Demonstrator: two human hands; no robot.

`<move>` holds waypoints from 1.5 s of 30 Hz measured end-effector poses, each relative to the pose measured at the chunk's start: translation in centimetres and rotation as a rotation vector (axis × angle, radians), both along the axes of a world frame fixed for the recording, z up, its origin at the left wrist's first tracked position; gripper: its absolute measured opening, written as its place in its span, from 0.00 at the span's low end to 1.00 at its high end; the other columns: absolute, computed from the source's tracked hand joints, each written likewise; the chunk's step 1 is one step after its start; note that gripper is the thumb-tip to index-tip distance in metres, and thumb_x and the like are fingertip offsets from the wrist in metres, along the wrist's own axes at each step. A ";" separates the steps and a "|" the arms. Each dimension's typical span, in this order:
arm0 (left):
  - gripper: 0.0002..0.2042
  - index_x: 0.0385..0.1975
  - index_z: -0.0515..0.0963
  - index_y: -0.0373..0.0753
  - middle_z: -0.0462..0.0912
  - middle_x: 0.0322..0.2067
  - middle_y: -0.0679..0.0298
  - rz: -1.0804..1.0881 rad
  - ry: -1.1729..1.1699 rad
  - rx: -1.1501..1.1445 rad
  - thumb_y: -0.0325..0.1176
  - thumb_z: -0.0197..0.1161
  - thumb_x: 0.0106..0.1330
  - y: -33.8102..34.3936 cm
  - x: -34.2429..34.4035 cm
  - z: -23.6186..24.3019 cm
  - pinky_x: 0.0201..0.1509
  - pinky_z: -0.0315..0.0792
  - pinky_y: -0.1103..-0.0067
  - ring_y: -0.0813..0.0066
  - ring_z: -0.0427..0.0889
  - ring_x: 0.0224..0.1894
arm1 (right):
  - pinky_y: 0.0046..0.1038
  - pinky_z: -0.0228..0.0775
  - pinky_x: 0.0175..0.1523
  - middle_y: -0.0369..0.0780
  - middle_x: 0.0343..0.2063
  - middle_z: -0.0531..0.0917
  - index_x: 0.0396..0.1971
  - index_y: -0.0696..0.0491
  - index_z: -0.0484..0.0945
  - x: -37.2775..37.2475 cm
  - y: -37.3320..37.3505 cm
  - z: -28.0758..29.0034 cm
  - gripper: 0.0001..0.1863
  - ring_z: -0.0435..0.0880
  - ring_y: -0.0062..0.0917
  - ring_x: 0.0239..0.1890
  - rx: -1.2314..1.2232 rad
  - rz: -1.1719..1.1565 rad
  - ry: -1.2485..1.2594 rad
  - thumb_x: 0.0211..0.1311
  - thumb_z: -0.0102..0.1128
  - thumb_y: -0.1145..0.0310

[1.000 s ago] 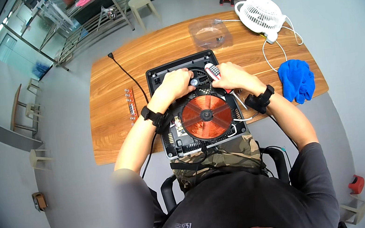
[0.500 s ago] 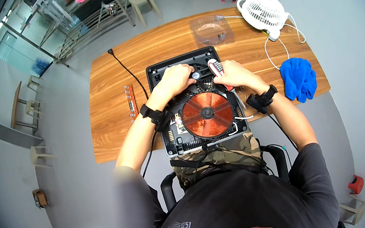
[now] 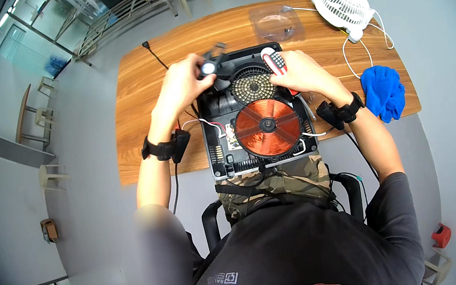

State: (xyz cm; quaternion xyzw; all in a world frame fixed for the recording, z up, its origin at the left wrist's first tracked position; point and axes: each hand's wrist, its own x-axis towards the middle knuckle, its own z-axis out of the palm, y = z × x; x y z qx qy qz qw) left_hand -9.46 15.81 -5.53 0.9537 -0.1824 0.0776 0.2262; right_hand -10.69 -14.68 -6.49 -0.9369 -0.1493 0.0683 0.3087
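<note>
An opened induction cooker base lies on the wooden table in front of me, its black casing reaching the near edge. A round copper coil sits in its nearer half. Above the casing's far left, my left hand pinches a small black cooling fan with a shiny round hub, tilted and slightly blurred. Thin wires run from the casing toward my left wrist. My right hand is closed on a red and white screwdriver beside a round vent grille; its tip is hidden.
A white desk fan with its cable stands at the far right. Nearer lies a crumpled blue cloth. A clear plastic tray is at the far edge. A black power cord runs along the left.
My left hand has lifted the cooling fan out of the casing, up and to the left, uncovering the vent grille. The right hand still holds the screwdriver near the casing's right side.
</note>
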 end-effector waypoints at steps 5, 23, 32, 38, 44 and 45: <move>0.26 0.53 0.78 0.30 0.82 0.22 0.58 0.309 -0.054 -0.069 0.39 0.75 0.58 5.8 -1.1 -2.1 0.35 0.78 0.71 0.64 0.85 0.27 | 0.42 0.77 0.42 0.51 0.25 0.85 0.32 0.59 0.82 -0.2 0.8 -0.1 0.18 0.87 0.46 0.32 0.000 0.015 -0.016 0.50 0.66 0.59; 0.23 0.45 0.75 0.29 0.85 0.33 0.38 0.382 0.066 -0.010 0.38 0.75 0.58 7.9 -2.3 -12.2 0.46 0.80 0.59 0.40 0.87 0.41 | 0.40 0.75 0.37 0.50 0.21 0.82 0.30 0.61 0.77 -0.6 1.4 -1.4 0.16 0.84 0.44 0.25 0.001 0.071 0.004 0.52 0.65 0.63; 0.21 0.40 0.73 0.30 0.84 0.29 0.40 0.398 -0.005 -0.095 0.37 0.76 0.59 7.9 -2.9 -13.5 0.41 0.79 0.59 0.40 0.86 0.36 | 0.38 0.75 0.35 0.48 0.20 0.82 0.29 0.61 0.75 -0.6 0.7 -2.5 0.15 0.84 0.38 0.23 0.056 0.083 0.022 0.53 0.65 0.63; 0.22 0.40 0.76 0.29 0.85 0.31 0.39 0.436 0.053 -0.067 0.42 0.76 0.60 8.4 -3.2 -13.2 0.43 0.79 0.58 0.39 0.86 0.38 | 0.39 0.76 0.37 0.48 0.22 0.83 0.31 0.60 0.76 -0.4 0.0 -2.8 0.15 0.86 0.38 0.26 0.008 0.068 0.026 0.54 0.66 0.62; 0.22 0.41 0.80 0.30 0.85 0.24 0.47 0.460 0.013 -0.049 0.45 0.75 0.61 9.0 -3.5 -14.0 0.38 0.79 0.63 0.50 0.88 0.32 | 0.41 0.75 0.40 0.49 0.24 0.85 0.32 0.57 0.79 -0.6 0.2 -2.7 0.15 0.86 0.46 0.30 0.002 0.019 0.078 0.53 0.65 0.60; 0.21 0.40 0.81 0.30 0.85 0.24 0.48 0.452 0.003 -0.066 0.45 0.74 0.62 8.9 -3.6 -13.9 0.37 0.79 0.63 0.50 0.87 0.31 | 0.41 0.75 0.40 0.49 0.24 0.85 0.32 0.57 0.79 -0.5 0.1 -2.9 0.15 0.86 0.45 0.30 0.002 0.020 0.063 0.53 0.65 0.60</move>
